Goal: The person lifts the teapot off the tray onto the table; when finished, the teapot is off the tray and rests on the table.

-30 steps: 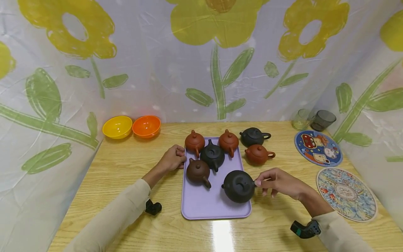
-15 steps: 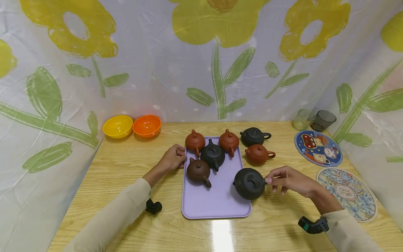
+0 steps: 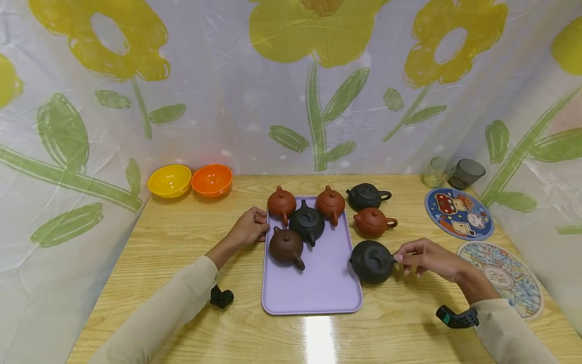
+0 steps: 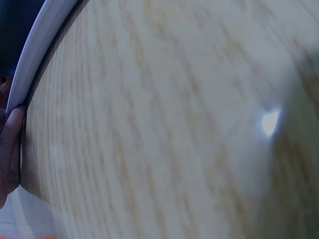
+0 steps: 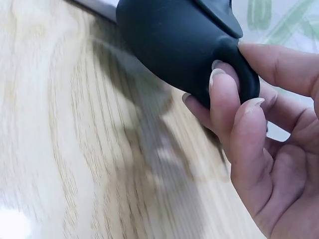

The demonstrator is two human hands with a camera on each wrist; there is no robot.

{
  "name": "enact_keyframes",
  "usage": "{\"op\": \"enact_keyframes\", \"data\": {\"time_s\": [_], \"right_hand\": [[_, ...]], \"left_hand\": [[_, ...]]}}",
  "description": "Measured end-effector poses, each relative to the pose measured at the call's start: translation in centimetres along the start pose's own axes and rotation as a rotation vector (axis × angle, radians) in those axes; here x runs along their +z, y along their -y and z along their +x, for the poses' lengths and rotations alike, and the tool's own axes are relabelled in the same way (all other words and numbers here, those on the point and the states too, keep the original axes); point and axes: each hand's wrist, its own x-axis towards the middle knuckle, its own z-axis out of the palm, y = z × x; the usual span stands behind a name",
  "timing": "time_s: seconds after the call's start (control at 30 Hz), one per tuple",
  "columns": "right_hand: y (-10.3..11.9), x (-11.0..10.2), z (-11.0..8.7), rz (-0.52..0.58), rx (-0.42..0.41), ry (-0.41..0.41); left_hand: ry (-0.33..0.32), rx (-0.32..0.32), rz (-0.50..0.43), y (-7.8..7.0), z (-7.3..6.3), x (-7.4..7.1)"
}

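Observation:
Thumb and fingers of my right hand [image 3: 425, 257] pinch the looped handle of a large black teapot [image 3: 374, 263]. In the right wrist view, fingertips pass through the handle loop, and the teapot's dark body [image 5: 169, 40] is above the wood with a shadow below. The head view shows it overlapping the right rim of the lilac tray [image 3: 313, 298]. My left hand [image 3: 249, 227] holds the tray's left rim, with fingers [image 4: 11, 139] at the rim in the left wrist view. On the tray stand a black teapot [image 3: 306, 223], a brown teapot [image 3: 285, 247] and two red-clay teapots.
Right of the tray sit a small black teapot [image 3: 365, 197] and a red-clay teapot [image 3: 372, 223]. Two round mats lie farther right, a blue one [image 3: 459, 213] and a floral one [image 3: 502, 278]. Cups [image 3: 466, 173] stand behind them. Yellow [image 3: 170, 182] and orange [image 3: 211, 181] bowls are back left.
My right hand has carried the large black teapot rightward, from over the tray's lower right part to its right rim and beyond. The left hand has stayed at the tray's left rim.

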Motion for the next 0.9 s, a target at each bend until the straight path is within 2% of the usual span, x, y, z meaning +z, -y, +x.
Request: {"op": "enact_keyframes", "data": {"time_s": [0.47, 0.9], "right_hand": [[-1.7, -2.1, -0.4, 0.024, 0.021, 0.022], [-2.1, -2.8, -0.2, 0.035, 0.059, 0.001]], "left_hand": [[0.003, 0.007, 0.004, 0.0, 0.0, 0.0], [0.007, 0.022, -0.009, -0.2, -0.3, -0.1]]}}
